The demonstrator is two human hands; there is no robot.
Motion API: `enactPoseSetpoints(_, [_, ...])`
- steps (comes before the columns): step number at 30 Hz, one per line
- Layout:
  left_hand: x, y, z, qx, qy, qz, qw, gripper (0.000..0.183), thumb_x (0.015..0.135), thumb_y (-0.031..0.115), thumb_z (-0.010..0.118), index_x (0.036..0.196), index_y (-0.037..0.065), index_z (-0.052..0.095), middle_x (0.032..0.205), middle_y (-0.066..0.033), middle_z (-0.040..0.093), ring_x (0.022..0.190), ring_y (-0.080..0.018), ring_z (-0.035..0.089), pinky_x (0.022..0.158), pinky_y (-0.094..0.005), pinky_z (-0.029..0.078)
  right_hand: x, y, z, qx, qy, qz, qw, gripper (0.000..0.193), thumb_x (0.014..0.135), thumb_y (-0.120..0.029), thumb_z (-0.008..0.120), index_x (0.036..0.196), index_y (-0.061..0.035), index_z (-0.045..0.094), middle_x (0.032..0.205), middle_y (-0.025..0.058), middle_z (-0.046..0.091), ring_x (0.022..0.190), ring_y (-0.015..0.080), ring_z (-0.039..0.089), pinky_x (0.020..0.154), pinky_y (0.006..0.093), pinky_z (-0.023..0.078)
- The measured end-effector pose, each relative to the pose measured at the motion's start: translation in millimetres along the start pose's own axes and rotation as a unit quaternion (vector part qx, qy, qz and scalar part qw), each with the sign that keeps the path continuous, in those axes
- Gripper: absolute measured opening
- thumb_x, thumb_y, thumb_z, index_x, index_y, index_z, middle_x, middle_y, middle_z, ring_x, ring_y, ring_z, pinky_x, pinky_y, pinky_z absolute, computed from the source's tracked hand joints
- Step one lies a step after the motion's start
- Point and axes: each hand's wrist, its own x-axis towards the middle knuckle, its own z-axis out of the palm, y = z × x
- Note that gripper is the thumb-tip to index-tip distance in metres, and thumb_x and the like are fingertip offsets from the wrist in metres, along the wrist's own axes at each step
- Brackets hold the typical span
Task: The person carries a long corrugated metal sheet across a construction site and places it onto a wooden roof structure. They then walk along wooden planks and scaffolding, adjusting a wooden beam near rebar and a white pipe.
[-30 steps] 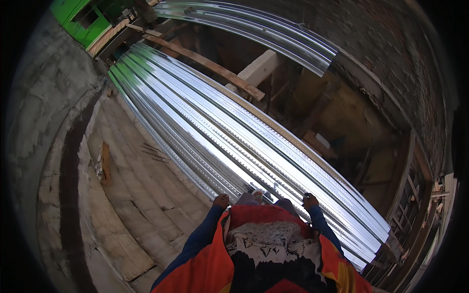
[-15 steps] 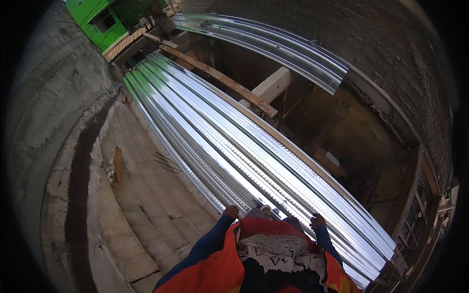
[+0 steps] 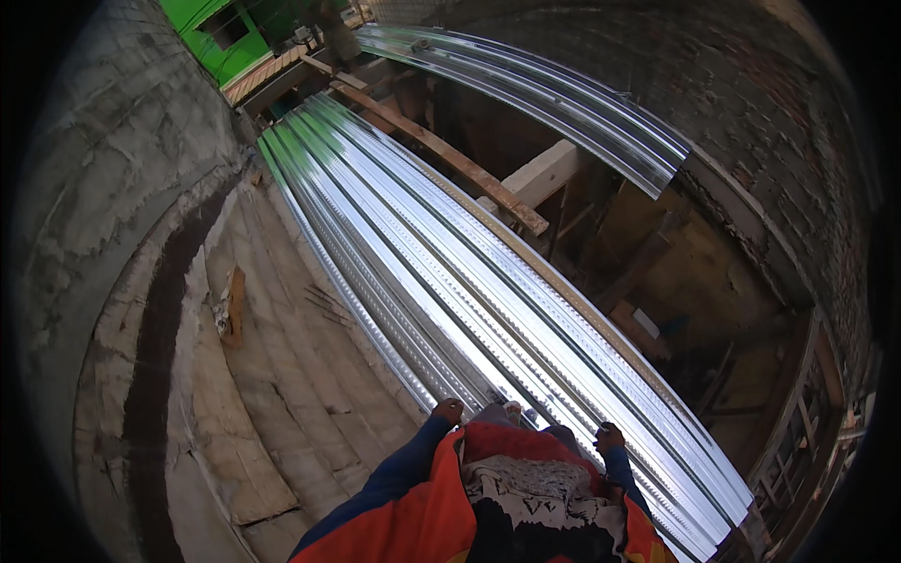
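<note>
My left hand (image 3: 449, 410) is closed in a loose fist by the left edge of a long ribbed metal decking sheet (image 3: 413, 263). Above the bright ribs of the decking, my right hand (image 3: 608, 437) has its fingers curled in as well. Both hands look small and dark here, so anything inside them cannot be made out. The shiny decking runs from under my body toward the far left. My feet, partly hidden by my orange and blue clothing, are on or just over it.
Right of the decking is a deep opening, with a wooden plank (image 3: 450, 158) and a concrete beam (image 3: 544, 174) across it. More metal decking (image 3: 544, 98) lies along the brick wall (image 3: 741, 103). On the left concrete slab (image 3: 291, 385) are a wood scrap (image 3: 235, 305) and thin rods.
My view has turned slightly, so the far decking, plank and wall appear farther right and a little lower. Both hands keep nearly the same place and stay curled.
</note>
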Motion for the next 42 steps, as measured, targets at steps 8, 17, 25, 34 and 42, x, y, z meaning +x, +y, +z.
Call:
enactPoseSetpoints(8, [-6.0,14.0,-2.5,-0.002,0.002,-0.04,0.999,0.038,0.087,0.038,0.053,0.105,0.007,0.066,0.1,-0.0145,0.067,0.095,-0.0283,0.064,0.084,-0.0381,0.05,8.5,9.4,0.6,0.023,-0.019,0.02,0.999,0.033,0.087,-0.012,0.054,0.119,-0.0073,0.052,0.085,0.012,0.064,0.059,0.0257,0.066,0.043,0.0352,0.051])
enactPoseSetpoints(17, [-22.2,24.6,-12.0,-0.007,-0.014,-0.067,0.998,0.039,0.087,0.037,0.052,0.107,0.007,0.065,0.097,-0.0157,0.068,0.081,-0.026,0.067,0.078,-0.0366,0.052,-6.8,-13.6,7.3,0.049,-0.014,0.063,0.997,0.033,0.085,-0.014,0.058,0.116,-0.0037,0.055,0.084,0.0147,0.063,0.063,0.0222,0.065,0.054,0.034,0.054])
enactPoseSetpoints(25, [-10.1,16.7,-16.0,0.062,-0.006,-0.02,0.998,0.038,0.084,0.038,0.054,0.106,0.009,0.066,0.097,-0.0143,0.068,0.085,-0.0263,0.067,0.081,-0.0368,0.052,-9.1,-9.7,10.8,0.064,-0.021,0.07,0.995,0.038,0.088,-0.012,0.056,0.124,-0.0065,0.05,0.085,0.0124,0.064,0.058,0.0235,0.064,0.044,0.0358,0.05])
enactPoseSetpoints(34, [2.3,19.2,-13.6,0.036,-0.017,0.001,0.999,0.037,0.085,0.038,0.054,0.104,0.008,0.066,0.093,-0.015,0.069,0.087,-0.0287,0.066,0.08,-0.0385,0.051,-21.6,29.7,13.5,0.033,-0.012,0.087,0.996,0.035,0.088,-0.011,0.057,0.122,-0.0061,0.051,0.084,0.0135,0.064,0.053,0.0238,0.061,0.042,0.0365,0.048])
enactPoseSetpoints(42, [-2.4,27.9,-10.3,0.129,-0.034,0.028,0.991,0.04,0.089,0.034,0.052,0.112,0.002,0.06,0.083,-0.0127,0.067,0.065,-0.0186,0.066,0.063,-0.0341,0.053,-26.8,23.8,13.6,0.057,0.002,0.092,0.994,0.035,0.086,-0.013,0.055,0.119,-0.0051,0.054,0.081,0.0143,0.065,0.057,0.0215,0.064,0.045,0.0332,0.049])
